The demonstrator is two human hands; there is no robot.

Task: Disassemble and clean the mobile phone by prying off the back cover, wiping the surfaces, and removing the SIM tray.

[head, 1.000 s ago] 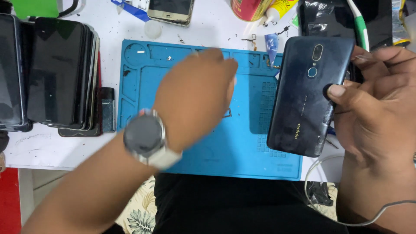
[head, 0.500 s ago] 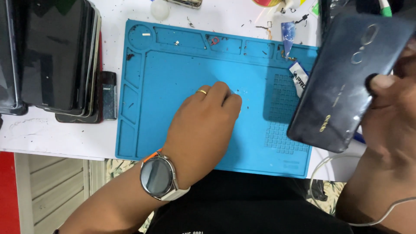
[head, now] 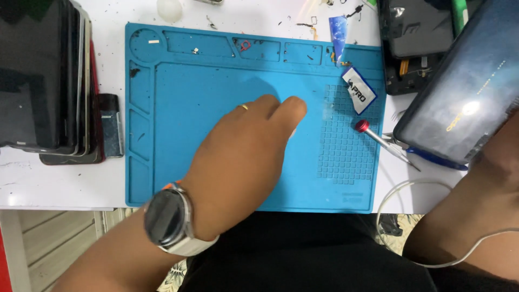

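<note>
My left hand (head: 243,157) rests knuckles-up on the middle of a blue silicone work mat (head: 189,86), fingers curled together with nothing visible in them. It wears a ring and a round wristwatch (head: 167,216) on a pale strap. My right hand (head: 500,162) is at the right edge, mostly out of view, and holds a dark smartphone (head: 459,92) back-side up, tilted above the table. A red-tipped screwdriver (head: 381,139) lies at the mat's right edge, just below the phone.
A stack of dark phones (head: 43,75) stands left of the mat, a small dark block (head: 111,124) beside it. An opened phone body (head: 416,43) lies at the back right. A white cable (head: 400,189) loops at the table's front right. Small screws and scraps dot the mat's top trays.
My left hand has come down from above the mat and settled on its middle. The phone in my right hand has shifted up and to the right, partly out of view.
</note>
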